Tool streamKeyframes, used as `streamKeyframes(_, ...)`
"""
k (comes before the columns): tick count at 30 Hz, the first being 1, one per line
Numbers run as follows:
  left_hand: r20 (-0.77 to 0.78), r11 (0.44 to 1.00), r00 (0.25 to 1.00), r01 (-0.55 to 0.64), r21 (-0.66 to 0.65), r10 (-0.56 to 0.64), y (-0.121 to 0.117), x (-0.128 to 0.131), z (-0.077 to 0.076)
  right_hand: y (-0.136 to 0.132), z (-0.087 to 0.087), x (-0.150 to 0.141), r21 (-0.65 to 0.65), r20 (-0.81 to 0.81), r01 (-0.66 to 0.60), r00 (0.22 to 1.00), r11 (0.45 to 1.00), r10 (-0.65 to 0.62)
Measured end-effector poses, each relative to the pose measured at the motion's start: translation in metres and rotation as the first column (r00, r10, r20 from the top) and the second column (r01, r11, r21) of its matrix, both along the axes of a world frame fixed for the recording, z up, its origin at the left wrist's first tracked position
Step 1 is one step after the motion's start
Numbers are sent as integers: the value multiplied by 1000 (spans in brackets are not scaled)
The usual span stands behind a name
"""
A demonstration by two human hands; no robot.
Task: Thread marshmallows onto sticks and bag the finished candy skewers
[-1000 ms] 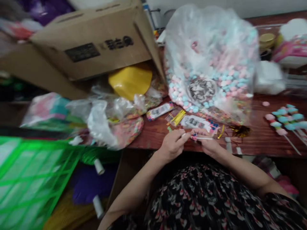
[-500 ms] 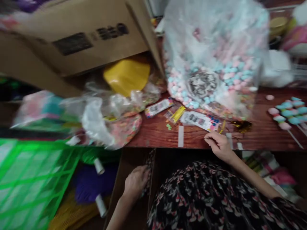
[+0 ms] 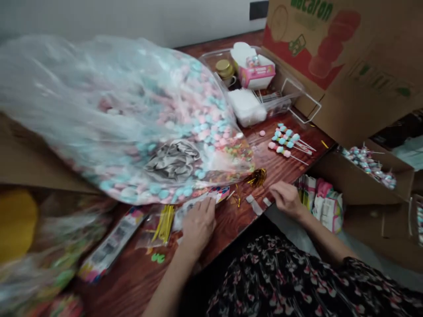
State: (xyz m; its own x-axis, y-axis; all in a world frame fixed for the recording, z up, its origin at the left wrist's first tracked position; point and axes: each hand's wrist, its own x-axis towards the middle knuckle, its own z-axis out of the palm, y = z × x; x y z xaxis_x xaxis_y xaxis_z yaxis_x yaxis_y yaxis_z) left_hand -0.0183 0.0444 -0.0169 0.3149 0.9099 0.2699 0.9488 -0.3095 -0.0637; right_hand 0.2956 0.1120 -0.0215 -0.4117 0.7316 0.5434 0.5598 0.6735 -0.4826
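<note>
Here, a flat packet (image 3: 220,193) of clear and white film, spotted in bright colours at one end, is partly covered by the left hand (image 3: 199,222) just below the centre of the frame. Its long axis is slanted from lower left to upper right, the spotted end being pointed right. The left fingers are laid over it from above; whether it is gripped cannot be told. The right hand (image 3: 287,199) is held at the edge of the counter (image 3: 228,222), right of centre, its fingers curled toward the thumb; whether the tips are closed together cannot be told. Near it, pale strips (image 3: 255,205) and crinkled gold tinsel (image 3: 258,177) are seen on glossy, red-brown wood grain.

A second packet (image 3: 112,248) is laid at lower left along a similar slant, its dark print too blurred to be read. Rounded pastel sweets are held in a translucent plastic bag (image 3: 185,110) at upper left. On the cardboard box (image 3: 350,83) at upper right, "macaron" is printed in green.
</note>
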Motion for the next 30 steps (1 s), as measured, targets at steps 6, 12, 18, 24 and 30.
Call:
streamKeyframes(6,180,978,984,-28,208,-10,-5,-6,-14,63,4,63,76,294,538,793,840,-534)
streamKeyframes(12,219,986,971,-126,109,100,-8,2,-12,85,0,69,75,558,618,625,783,-546)
streamKeyframes(18,533,975,837,-200,95,120,3,3,-15,97,-13,79,35,505,593,684,805,-526)
streamKeyframes(24,401,974,891,-224,-20,213,-9,5,-7,102,-24,92,20,189,497,850,868,-491)
streamKeyframes(30,343,969,907,-226,-97,246,-17,-7,-6,74,-14,71,92,-187,432,893,897,-410)
